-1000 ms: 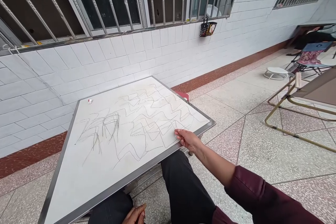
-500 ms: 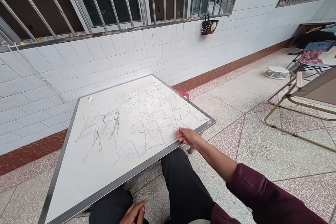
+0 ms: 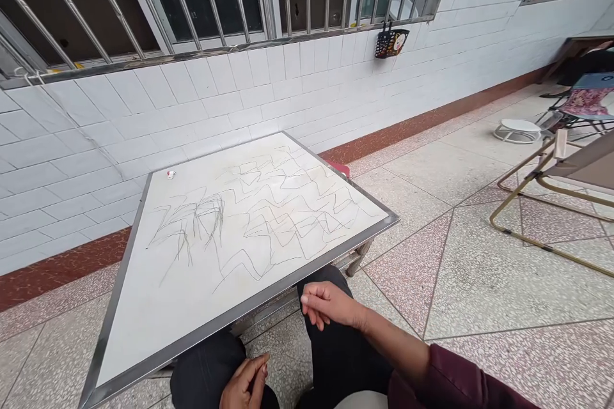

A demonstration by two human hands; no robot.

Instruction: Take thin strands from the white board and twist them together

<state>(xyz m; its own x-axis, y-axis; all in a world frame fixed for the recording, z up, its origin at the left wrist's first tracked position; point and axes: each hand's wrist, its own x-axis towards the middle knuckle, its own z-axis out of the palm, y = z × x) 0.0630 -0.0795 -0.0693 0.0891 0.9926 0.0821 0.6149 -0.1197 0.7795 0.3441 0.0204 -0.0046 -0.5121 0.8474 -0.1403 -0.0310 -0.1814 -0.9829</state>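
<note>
A low table point(image 3: 144, 307) with a white top and grey metal edging stands before me, covered with thin dark zigzag lines point(image 3: 283, 220) and a denser scribble point(image 3: 204, 217). My right hand point(image 3: 330, 303) hovers over my right thigh, just off the near table edge, fingers loosely curled and apart, with nothing visible in them. Low in view, my left hand point(image 3: 245, 383) rests by my left knee with thumb and forefinger pressed together. Whatever may be between those fingertips is too small to make out.
A tiny white and red object point(image 3: 171, 174) lies at the table's far left corner. Behind is a tiled wall point(image 3: 230, 96) with a barred window and a hanging black basket point(image 3: 391, 43). A folding chair point(image 3: 566, 172) and a round white stool point(image 3: 518, 130) stand to the right.
My right hand has drawn back from the tabletop's near edge, down and toward me over my thigh. My left hand stays about where it was. The view has shifted slightly.
</note>
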